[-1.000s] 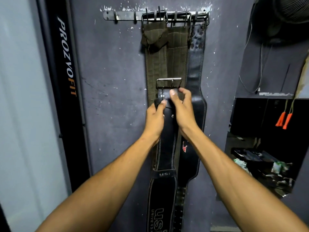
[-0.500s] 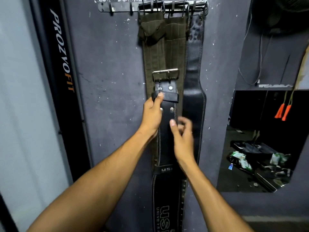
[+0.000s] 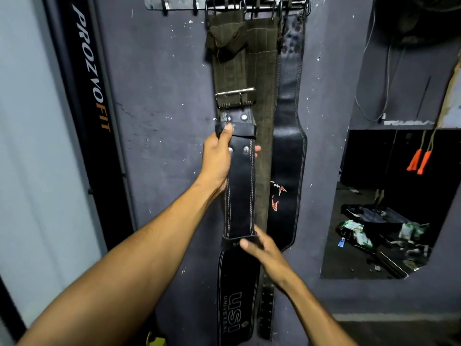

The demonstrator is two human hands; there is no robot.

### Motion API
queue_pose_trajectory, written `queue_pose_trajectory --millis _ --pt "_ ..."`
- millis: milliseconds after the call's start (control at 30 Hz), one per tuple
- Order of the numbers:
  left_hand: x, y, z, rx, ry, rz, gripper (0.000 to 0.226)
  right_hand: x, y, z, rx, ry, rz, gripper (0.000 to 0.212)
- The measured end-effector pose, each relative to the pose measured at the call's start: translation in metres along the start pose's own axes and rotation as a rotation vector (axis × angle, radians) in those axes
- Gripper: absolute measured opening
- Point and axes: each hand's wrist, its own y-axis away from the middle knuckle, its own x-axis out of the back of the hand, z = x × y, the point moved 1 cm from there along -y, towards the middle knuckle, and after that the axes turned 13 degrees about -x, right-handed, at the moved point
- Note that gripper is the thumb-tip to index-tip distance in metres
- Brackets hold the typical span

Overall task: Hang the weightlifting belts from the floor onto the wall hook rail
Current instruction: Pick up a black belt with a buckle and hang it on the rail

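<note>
Left hand: fingers wrapped round the black USI belt below its buckle; right hand pinches its lower keeper loop. Hook rail: olive belt and black leather belt hung; held belt not yet hooked, floor stock unseen.

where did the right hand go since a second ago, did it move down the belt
Yes: the right hand slid down the black USI belt, away from the buckle to the lower loop.

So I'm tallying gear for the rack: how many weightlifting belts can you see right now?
3. The black USI belt is held in both hands, not yet hooked. The olive canvas belt hangs from the hook rail, and the black leather belt hangs beside it. Others could be hidden behind.
</note>
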Motion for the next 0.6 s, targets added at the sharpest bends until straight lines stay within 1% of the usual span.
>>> queue_pose_trajectory --millis 33,67,133,167,200,300,367,433,467,500,600 --pt "0.000 0.000 0.008 -0.007 0.019 0.014 0.049 -0.003 0.004 0.011 -0.047 -0.021 -0.014 0.062" --pt "0.000 0.000 0.013 -0.013 0.029 0.017 0.046 -0.007 0.004 0.020 -0.067 -0.047 0.003 0.055" --pt "-0.002 0.000 0.017 -0.022 0.024 -0.002 0.039 -0.015 0.003 0.025 -0.040 -0.077 0.098 0.030" --pt "-0.002 0.001 0.018 -0.029 0.029 -0.011 0.036 -0.017 0.003 0.022 -0.028 -0.086 0.138 0.024" --pt "-0.001 0.002 0.019 -0.031 0.036 -0.009 0.035 -0.019 0.002 0.021 -0.024 -0.088 0.154 0.021" --pt "0.003 0.000 0.026 -0.020 0.040 0.023 0.036 -0.020 0.004 0.016 -0.031 -0.094 0.130 0.022" --pt "0.003 0.000 0.032 -0.023 0.032 0.028 0.037 -0.015 0.006 0.020 -0.055 -0.085 0.072 0.036" --pt "0.003 -0.003 0.038 -0.036 0.045 0.026 0.037 -0.012 0.015 0.030 -0.119 -0.041 -0.040 0.054" --pt "0.003 -0.005 0.042 -0.042 0.057 0.028 0.038 -0.011 0.019 0.040 -0.161 -0.017 -0.080 0.056" --pt "0.003 -0.008 0.046 -0.048 0.071 0.026 0.038 -0.011 0.023 0.049 -0.197 -0.004 -0.088 0.054" --pt "-0.001 -0.013 0.053 -0.068 0.093 0.000 0.036 -0.014 0.028 0.073 -0.252 -0.005 -0.004 0.036"
